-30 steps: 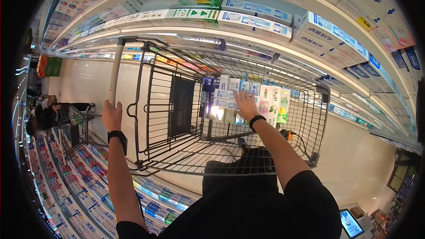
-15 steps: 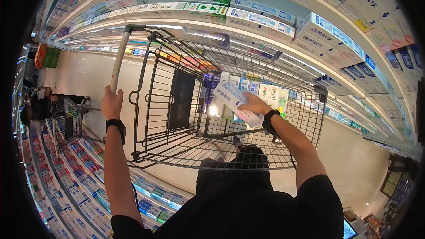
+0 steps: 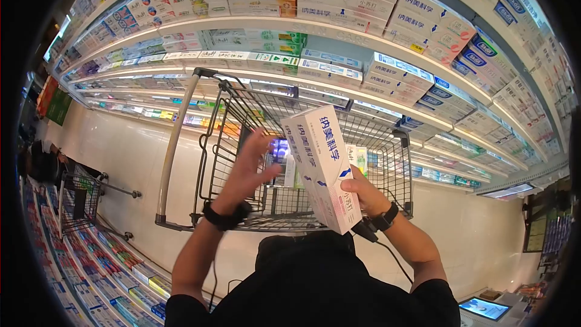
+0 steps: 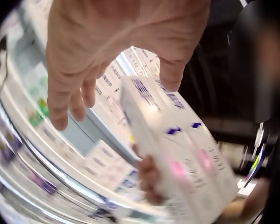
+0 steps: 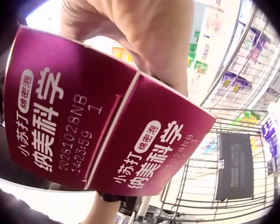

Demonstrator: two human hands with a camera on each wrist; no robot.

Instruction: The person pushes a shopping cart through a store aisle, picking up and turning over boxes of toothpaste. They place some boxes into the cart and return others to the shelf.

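Observation:
Two white boxes with blue lettering (image 3: 321, 163), lying side by side, are gripped by my right hand (image 3: 367, 194) at their lower end, above the cart. In the right wrist view my right hand (image 5: 140, 32) is behind their dark red ends (image 5: 60, 112). My left hand (image 3: 245, 172) is off the cart handle (image 3: 175, 151), left of the boxes, fingers spread and holding nothing. The left wrist view shows my left hand (image 4: 126, 42) over the top end of the boxes (image 4: 177, 149), thumb close to them; contact cannot be told.
The wire cart (image 3: 212, 139) stands beside shelves (image 3: 242, 24) packed with boxed goods, with several boxes (image 3: 362, 158) inside it. At the left, a person stands near a second cart (image 3: 78, 203). A lit screen (image 3: 484, 307) is at the lower right.
My right hand has lifted the boxes out of the cart towards me. My left hand has let go of the handle and moved right, near them. The view has shifted up the shelves.

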